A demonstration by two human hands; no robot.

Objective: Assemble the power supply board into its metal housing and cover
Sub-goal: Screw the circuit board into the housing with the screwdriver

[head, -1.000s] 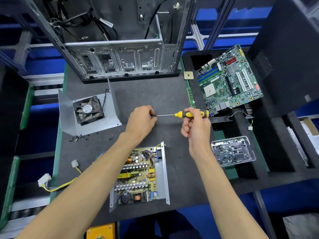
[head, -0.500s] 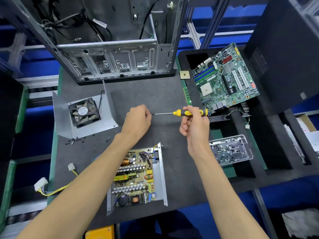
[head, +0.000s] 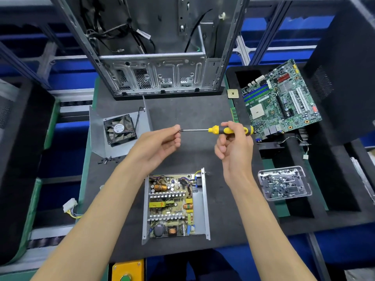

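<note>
The power supply board [head: 172, 205] lies inside its open metal housing [head: 200, 207] on the dark mat, near me. The metal cover [head: 97, 136] with a black fan [head: 119, 129] lies to the left, farther back. My right hand [head: 233, 147] grips the yellow and black screwdriver [head: 229, 130], held level above the mat with its shaft pointing left. My left hand [head: 160, 142] pinches something at the screwdriver's tip; whatever sits there is too small to make out.
Several loose black screws [head: 107, 160] lie below the cover. A clear tray of screws [head: 284, 182] sits at the right. A green motherboard [head: 282, 102] rests on black foam behind it. An open computer case [head: 158, 78] stands at the back. Yellow wires with a white connector [head: 70, 205] hang off the left edge.
My left hand has turned from a closed fist over the tip to a palm-up pinch at the tip. The screwdriver stays level in my right hand. My head has shifted slightly.
</note>
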